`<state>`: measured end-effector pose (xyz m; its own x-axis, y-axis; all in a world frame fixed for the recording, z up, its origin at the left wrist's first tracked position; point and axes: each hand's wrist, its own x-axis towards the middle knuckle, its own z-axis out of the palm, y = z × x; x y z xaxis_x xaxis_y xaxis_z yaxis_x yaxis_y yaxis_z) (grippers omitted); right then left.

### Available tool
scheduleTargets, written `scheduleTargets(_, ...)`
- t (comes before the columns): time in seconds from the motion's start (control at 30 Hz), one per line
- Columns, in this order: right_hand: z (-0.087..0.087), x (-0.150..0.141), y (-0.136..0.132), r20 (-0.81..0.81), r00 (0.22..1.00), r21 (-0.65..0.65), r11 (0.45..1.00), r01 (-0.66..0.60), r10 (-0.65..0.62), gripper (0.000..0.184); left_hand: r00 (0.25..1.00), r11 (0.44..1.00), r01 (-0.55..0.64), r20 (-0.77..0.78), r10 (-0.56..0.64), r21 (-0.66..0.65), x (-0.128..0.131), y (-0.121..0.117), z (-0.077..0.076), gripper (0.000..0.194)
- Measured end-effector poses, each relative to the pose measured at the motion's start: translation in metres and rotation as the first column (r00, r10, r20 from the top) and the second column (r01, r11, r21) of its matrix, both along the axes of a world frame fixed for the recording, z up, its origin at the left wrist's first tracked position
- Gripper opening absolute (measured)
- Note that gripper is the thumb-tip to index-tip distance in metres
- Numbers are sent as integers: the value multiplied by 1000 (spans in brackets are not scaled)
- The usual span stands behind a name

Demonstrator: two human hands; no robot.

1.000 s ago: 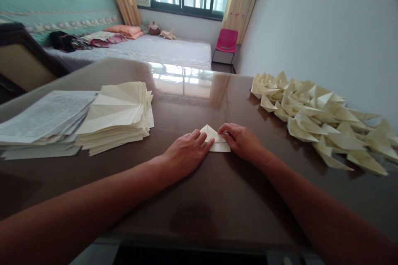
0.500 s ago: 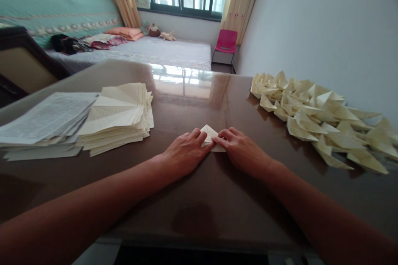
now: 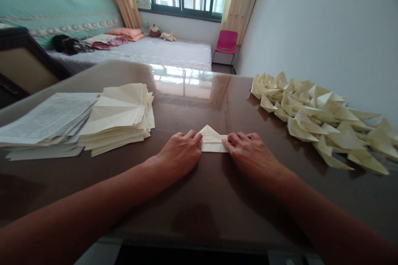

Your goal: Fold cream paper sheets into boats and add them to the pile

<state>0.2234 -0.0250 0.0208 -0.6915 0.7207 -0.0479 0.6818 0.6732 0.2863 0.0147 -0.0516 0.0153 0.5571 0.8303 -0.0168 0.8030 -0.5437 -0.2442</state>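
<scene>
A cream sheet of folded paper (image 3: 213, 140) lies on the brown table in front of me, its peak pointing away and a straight band along its near edge. My left hand (image 3: 183, 149) is closed at the paper's left end, fingers curled over it. At the right end, my right hand (image 3: 247, 149) grips the band, the thumb near its edge and the fingers bent. Both ends of the paper are hidden under the hands.
To the left are a stack of creased cream sheets (image 3: 118, 112) and a pile of printed papers (image 3: 46, 120). Many folded paper boats (image 3: 317, 112) crowd the right side by the wall. Beyond the glossy table (image 3: 186, 112) stand a bed (image 3: 174, 54) and a pink chair (image 3: 226, 42).
My hands have moved apart, from the paper's middle toward its two ends. More of the peak and the near band now shows between them.
</scene>
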Motion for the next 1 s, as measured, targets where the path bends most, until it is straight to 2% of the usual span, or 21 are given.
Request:
scheduleTargets(0.17, 0, 1, -2, 19, 999, 13, 999, 33, -33, 31, 998, 999, -43, -33, 43, 1, 1, -3, 5, 19)
scheduleTargets(0.27, -2, 0, -2, 9, 999, 17, 999, 50, -51, 27, 997, 998, -59, -53, 60, 19, 1, -4, 2, 19)
scheduleTargets(0.47, -7, -8, 0, -95, 993, -4, 997, -77, 76, 37, 997, 997, 57, 49, -59, 55, 3, 2, -8, 23)
scheduleTargets(0.53, -6, -9, 0, -91, 993, -16, 997, -78, 76, 38, 995, 997, 63, 72, -65, 41, 3, 5, -8, 24)
scheduleTargets(0.8, -1, 0, 0, -25, 999, -14, 999, 44, -45, 29, 994, 1000, -20, 103, 18, 15, -3, 8, -4, 20)
scheduleTargets(1.0, -5, 0, 12, -127, 987, 9, 995, 102, -100, 21, 969, 991, -129, 218, 116, 44, -3, 20, -11, 20)
